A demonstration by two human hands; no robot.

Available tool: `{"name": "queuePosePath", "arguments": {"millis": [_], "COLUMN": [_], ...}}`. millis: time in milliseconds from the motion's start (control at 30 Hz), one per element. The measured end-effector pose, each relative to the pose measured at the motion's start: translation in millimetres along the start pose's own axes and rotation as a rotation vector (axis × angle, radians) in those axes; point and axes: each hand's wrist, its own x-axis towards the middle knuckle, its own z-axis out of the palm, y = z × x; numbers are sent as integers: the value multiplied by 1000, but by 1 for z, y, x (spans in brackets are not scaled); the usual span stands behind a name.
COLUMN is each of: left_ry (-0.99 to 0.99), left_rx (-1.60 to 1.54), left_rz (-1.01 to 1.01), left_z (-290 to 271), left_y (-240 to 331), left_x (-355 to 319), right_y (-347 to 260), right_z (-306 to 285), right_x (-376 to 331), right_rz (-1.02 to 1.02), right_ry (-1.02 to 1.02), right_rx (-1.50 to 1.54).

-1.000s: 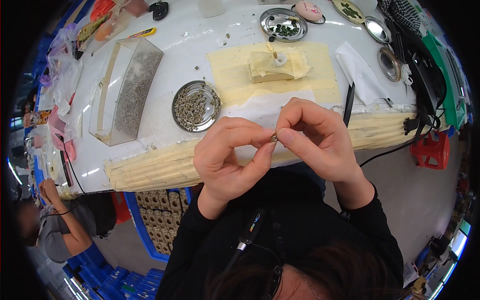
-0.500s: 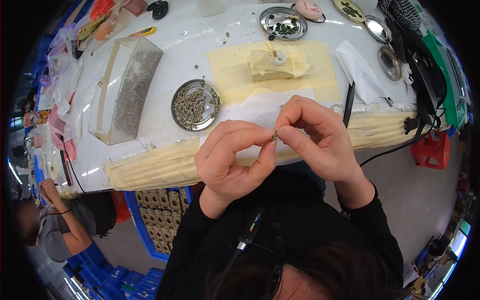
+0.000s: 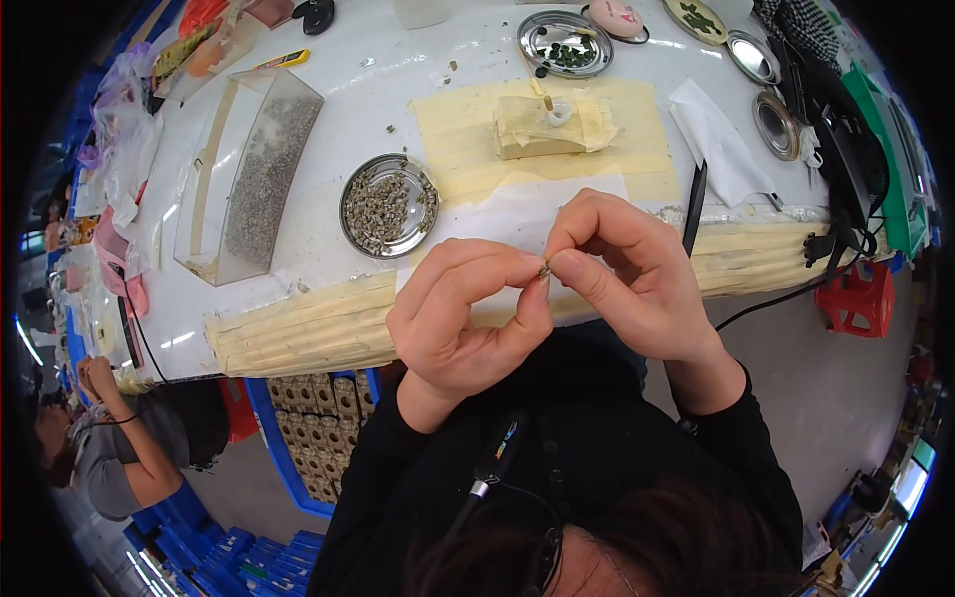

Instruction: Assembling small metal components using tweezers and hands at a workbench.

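A tiny metallic piece sits pinched between the fingertips of both my hands, above the table's near edge. My left hand holds it with thumb and forefinger, and my right hand meets it from the other side the same way. The piece is too small to make out its shape, and the fingertips partly cover it. To the left of my hands, a round metal dish holds many small grey-gold metal pieces. Under and beyond my hands lies a white paper sheet.
A clear box of small grey pieces stands at the left. Beyond my hands are a tape-wrapped block and a metal dish with dark green bits. A white cloth lies right. Another person sits far left.
Both hands stay in nearly the same place, still pinching the tiny piece; the left thumb has shifted very slightly. The person at the far left has moved their head a little.
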Motion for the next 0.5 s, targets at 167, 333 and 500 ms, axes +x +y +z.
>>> {"name": "queuePosePath", "arguments": {"millis": [167,333,500], "left_ry": [-4,10,20], "left_rx": [5,6,-2], "left_rz": [-3,8,16], "left_z": [-1,-1,-1], "left_y": [0,-1,-2], "left_x": [0,3,3], "right_y": [-1,-2,-1], "right_z": [0,0,0], "right_x": [0,1,1], "right_rz": [8,19,17], "right_ry": [-2,2,-4], "right_rx": [8,4,3]}}
